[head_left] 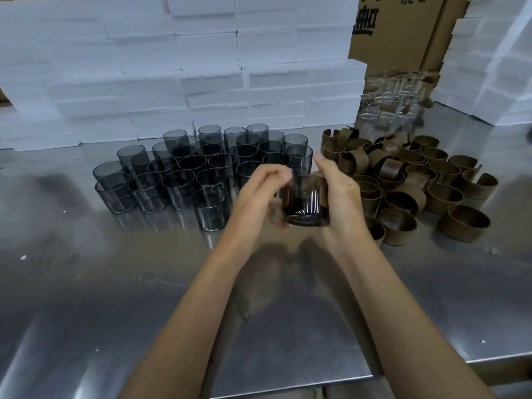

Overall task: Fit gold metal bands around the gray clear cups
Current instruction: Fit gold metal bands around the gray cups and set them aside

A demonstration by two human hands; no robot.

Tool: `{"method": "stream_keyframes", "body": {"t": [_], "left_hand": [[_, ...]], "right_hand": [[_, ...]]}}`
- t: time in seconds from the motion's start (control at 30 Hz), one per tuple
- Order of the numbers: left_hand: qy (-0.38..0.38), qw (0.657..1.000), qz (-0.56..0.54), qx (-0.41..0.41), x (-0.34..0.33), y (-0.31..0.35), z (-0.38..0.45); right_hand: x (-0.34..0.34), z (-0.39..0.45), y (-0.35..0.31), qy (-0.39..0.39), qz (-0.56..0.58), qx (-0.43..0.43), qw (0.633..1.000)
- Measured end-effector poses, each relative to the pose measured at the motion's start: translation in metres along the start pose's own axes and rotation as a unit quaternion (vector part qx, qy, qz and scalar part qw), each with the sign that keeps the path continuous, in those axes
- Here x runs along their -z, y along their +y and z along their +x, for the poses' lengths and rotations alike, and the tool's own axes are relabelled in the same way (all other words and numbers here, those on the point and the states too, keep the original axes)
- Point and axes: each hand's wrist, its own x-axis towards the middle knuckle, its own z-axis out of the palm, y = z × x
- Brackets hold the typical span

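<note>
Holding one gray cup (305, 201) above the table (115, 283), the right hand (336, 194) wraps around its side, where a gold band (324, 194) sits. The left hand (259, 191) pinches the cup's rim with curled fingers. More gray cups (184, 168) stand behind on the left, and loose gold bands (417, 180) lie in a pile on the right.

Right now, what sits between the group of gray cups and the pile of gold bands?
In the head view, both hands, left and right, hold one gray cup there above the table.

Cardboard box (394, 27) — large black printed characters, cut off, not readable
</note>
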Motion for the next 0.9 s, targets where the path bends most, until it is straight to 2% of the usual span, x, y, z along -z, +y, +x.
{"method": "stream_keyframes", "body": {"t": [0.07,0.13,0.2,0.33,0.43,0.5,0.63,0.73,0.83,0.9], "left_hand": [[-0.050,0.998,0.008,0.049,-0.003,-0.001,-0.002],[-0.030,0.997,0.045,0.045,-0.010,-0.004,-0.004],[-0.002,0.999,-0.012,0.041,-0.012,-0.004,-0.003],[0.018,0.984,-0.171,0.043,-0.003,0.000,0.002],[0.021,0.977,-0.209,0.028,-0.002,0.002,0.004],[0.022,0.972,-0.231,0.027,-0.003,0.003,0.005],[0.034,0.956,-0.290,0.031,-0.002,0.003,0.007],[0.041,0.934,-0.352,0.052,0.002,0.002,0.009],[0.040,0.932,-0.354,0.066,0.005,0.002,0.010],[0.041,0.933,-0.351,0.069,0.006,0.002,0.010]], "right_hand": [[0.004,0.002,-0.002,0.020,-0.080,0.062,0.995],[0.004,0.003,-0.003,0.030,-0.115,0.084,0.989],[0.003,0.006,-0.004,0.027,-0.055,0.034,0.998],[0.007,0.005,-0.004,-0.064,0.086,-0.062,0.992],[0.004,0.000,0.000,-0.135,0.142,-0.125,0.973],[0.002,-0.001,0.002,-0.151,0.146,-0.136,0.968],[-0.001,-0.001,0.004,-0.150,0.104,-0.104,0.978],[-0.001,-0.001,0.008,-0.136,0.018,-0.039,0.990],[-0.001,-0.004,0.013,-0.126,-0.093,0.041,0.987],[-0.001,-0.007,0.015,-0.129,-0.125,0.066,0.982]]}}
